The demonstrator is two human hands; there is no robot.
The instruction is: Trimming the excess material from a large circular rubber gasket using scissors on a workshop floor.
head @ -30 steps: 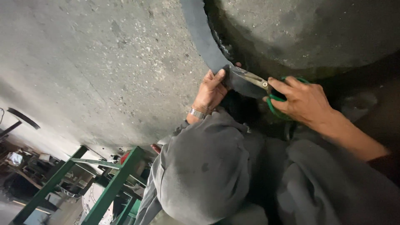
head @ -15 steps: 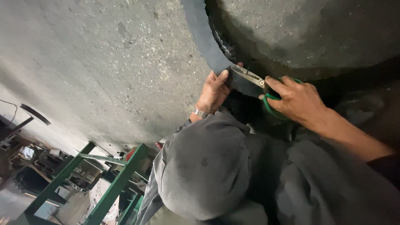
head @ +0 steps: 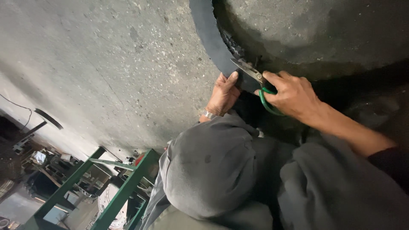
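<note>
Since the earlier frame the metal scissors with green loop handles (head: 255, 81) have shifted slightly along the curved black rubber strip (head: 208, 34), their blades now reaching onto its edge. The right hand (head: 294, 96) is closed through the green loops, so the blades meet the rubber at the spot where it comes off the big dark tyre (head: 315, 30). The left hand (head: 223, 94) grips the strip just beside the blades, thumb pressed on top, apparently to keep it taut and steady. All this lies on the grey concrete floor (head: 106, 64), in front of the person's grey-clad knees (head: 208, 170). A green metal frame (head: 123, 187) stands at the lower left.
</note>
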